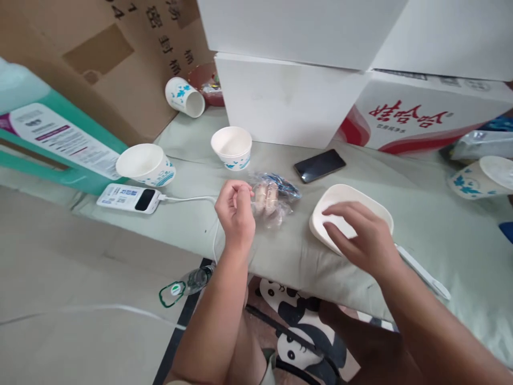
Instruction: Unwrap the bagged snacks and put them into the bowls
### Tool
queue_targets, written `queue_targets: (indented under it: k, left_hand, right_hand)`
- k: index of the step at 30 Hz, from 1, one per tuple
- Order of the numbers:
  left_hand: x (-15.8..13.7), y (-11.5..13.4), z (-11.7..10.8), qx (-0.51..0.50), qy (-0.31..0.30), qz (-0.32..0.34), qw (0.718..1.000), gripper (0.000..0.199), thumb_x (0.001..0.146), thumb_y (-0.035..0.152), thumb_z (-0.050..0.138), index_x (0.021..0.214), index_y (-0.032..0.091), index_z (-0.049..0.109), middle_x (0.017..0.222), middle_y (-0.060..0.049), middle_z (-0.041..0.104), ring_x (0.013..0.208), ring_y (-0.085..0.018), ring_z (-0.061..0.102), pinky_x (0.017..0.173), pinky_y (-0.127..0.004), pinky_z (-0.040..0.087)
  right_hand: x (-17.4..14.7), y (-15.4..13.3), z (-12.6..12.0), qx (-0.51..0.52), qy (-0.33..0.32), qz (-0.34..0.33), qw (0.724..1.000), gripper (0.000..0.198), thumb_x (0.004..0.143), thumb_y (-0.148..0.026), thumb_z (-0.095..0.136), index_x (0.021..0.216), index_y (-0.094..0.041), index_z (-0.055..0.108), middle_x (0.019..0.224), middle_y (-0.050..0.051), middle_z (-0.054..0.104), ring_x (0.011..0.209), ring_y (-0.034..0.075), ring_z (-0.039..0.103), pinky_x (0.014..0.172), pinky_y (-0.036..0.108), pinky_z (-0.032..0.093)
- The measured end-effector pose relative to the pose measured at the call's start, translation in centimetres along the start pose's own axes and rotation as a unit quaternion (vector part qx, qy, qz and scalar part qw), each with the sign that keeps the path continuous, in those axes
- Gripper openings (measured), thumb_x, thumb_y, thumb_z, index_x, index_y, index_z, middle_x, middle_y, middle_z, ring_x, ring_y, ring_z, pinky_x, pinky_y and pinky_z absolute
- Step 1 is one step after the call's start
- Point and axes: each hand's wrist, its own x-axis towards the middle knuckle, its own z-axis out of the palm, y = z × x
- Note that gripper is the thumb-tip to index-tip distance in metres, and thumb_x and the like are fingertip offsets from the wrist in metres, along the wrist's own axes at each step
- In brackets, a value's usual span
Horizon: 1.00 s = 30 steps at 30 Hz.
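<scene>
My left hand (236,214) is curled closed, its fingertips beside a clear plastic packet (269,200) of pale, roll-shaped pieces with a blue-printed end. Whether it touches the packet, or has something small inside, I cannot tell. My right hand (363,232) is open over a white rounded-square bowl (379,206), with thumb and fingers apart above its hollow. Against the bowl's right side lies a white flat-handled utensil (425,272), its upper end hidden by my right wrist. A dark phone (319,166) lies flat behind the bowl.
Paper cups (231,149) stand behind my left hand, and one cup (184,97) lies tipped. A white power bank (128,198) with a cable sits at the left edge by a green jug (60,128). White boxes (288,101) line the back; another cup (481,179) is at right.
</scene>
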Motion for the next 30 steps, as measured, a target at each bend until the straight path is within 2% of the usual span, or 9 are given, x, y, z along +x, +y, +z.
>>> queue_targets:
  k: [3, 6, 8, 10, 12, 16, 20, 25, 30]
  left_hand:
    - [0.8, -0.8, -1.0, -0.091, 0.034, -0.075, 0.993, 0.021, 0.089, 0.028, 0.052, 0.07, 0.021, 0.055, 0.068, 0.001, 0.054, 0.067, -0.013, 0.054, 0.067, -0.025, 0.043]
    - [1.2, -1.3, -1.6, -0.129, 0.049, -0.109, 0.984, 0.022, 0.089, 0.028, 0.053, 0.069, 0.02, 0.055, 0.067, 0.001, 0.053, 0.066, -0.012, 0.052, 0.065, -0.025, 0.042]
    - [1.4, -1.4, -2.0, -0.129, 0.047, -0.115, 0.984, 0.022, 0.089, 0.028, 0.052, 0.068, 0.02, 0.054, 0.066, 0.001, 0.052, 0.066, -0.012, 0.052, 0.065, -0.025, 0.042]
    - [1.7, -1.3, -2.5, -0.129, 0.048, -0.118, 0.983, 0.023, 0.089, 0.028, 0.052, 0.068, 0.02, 0.054, 0.066, 0.001, 0.052, 0.066, -0.013, 0.051, 0.065, -0.025, 0.042]
    - [2.0, -1.3, -3.0, -0.138, 0.052, -0.121, 0.982, 0.024, 0.09, 0.028, 0.051, 0.068, 0.02, 0.054, 0.066, 0.001, 0.052, 0.066, -0.013, 0.052, 0.065, -0.025, 0.042]
    - [2.5, -1.4, -3.9, -0.156, 0.064, -0.127, 0.977, 0.025, 0.09, 0.029, 0.05, 0.068, 0.02, 0.054, 0.067, 0.0, 0.052, 0.066, -0.013, 0.052, 0.065, -0.025, 0.042]
    - [2.5, -1.3, -4.2, -0.171, 0.069, -0.125, 0.975, 0.026, 0.091, 0.03, 0.049, 0.068, 0.02, 0.054, 0.068, 0.0, 0.052, 0.066, -0.013, 0.051, 0.064, -0.026, 0.043]
    - [2.3, -1.1, -4.1, -0.155, 0.066, -0.116, 0.979, 0.028, 0.092, 0.032, 0.047, 0.068, 0.021, 0.052, 0.067, 0.0, 0.051, 0.065, -0.013, 0.051, 0.064, -0.026, 0.043]
    - [2.2, -1.3, -3.6, -0.136, 0.06, -0.107, 0.983, 0.028, 0.093, 0.035, 0.047, 0.069, 0.021, 0.051, 0.068, 0.001, 0.05, 0.065, -0.013, 0.052, 0.064, -0.026, 0.044]
  right_hand:
    - [8.4, -2.0, 3.2, -0.033, -0.06, -0.066, 0.996, 0.022, 0.097, -0.028, 0.049, 0.097, -0.024, 0.071, 0.089, 0.009, 0.075, 0.083, 0.024, 0.068, 0.074, 0.037, 0.051]
    - [16.2, -4.0, 7.7, -0.11, -0.124, -0.095, 0.982, 0.029, 0.095, -0.019, 0.046, 0.112, -0.02, 0.07, 0.108, 0.013, 0.075, 0.102, 0.028, 0.066, 0.079, 0.037, 0.047]
    - [19.8, -4.8, 10.3, -0.176, -0.175, -0.11, 0.962, 0.029, 0.093, -0.016, 0.048, 0.111, -0.017, 0.07, 0.112, 0.015, 0.074, 0.107, 0.03, 0.064, 0.085, 0.04, 0.044]
    - [21.9, -4.8, 12.3, -0.243, -0.219, -0.118, 0.937, 0.025, 0.092, -0.016, 0.05, 0.099, -0.017, 0.073, 0.101, 0.015, 0.075, 0.101, 0.031, 0.065, 0.088, 0.044, 0.042]
    - [22.9, -4.2, 13.5, -0.28, -0.232, -0.131, 0.922, 0.022, 0.093, -0.021, 0.052, 0.085, -0.018, 0.073, 0.085, 0.012, 0.073, 0.094, 0.029, 0.065, 0.09, 0.047, 0.039]
    - [23.3, -2.5, 14.5, -0.255, -0.2, -0.173, 0.93, 0.033, 0.093, -0.042, 0.057, 0.07, -0.019, 0.066, 0.07, 0.007, 0.064, 0.091, 0.027, 0.064, 0.092, 0.05, 0.038]
    - [23.6, -2.1, 14.3, -0.246, -0.186, -0.165, 0.937, 0.031, 0.093, -0.036, 0.058, 0.068, -0.018, 0.061, 0.068, 0.006, 0.062, 0.088, 0.026, 0.064, 0.089, 0.049, 0.039]
    - [23.5, -3.5, 11.8, -0.258, -0.185, -0.156, 0.935, 0.021, 0.095, -0.023, 0.051, 0.076, -0.02, 0.06, 0.074, 0.004, 0.066, 0.084, 0.021, 0.063, 0.089, 0.043, 0.041]
    - [21.9, -5.2, 7.1, -0.231, -0.128, -0.132, 0.955, 0.023, 0.099, -0.023, 0.04, 0.09, -0.023, 0.061, 0.094, 0.006, 0.072, 0.092, 0.021, 0.064, 0.091, 0.04, 0.039]
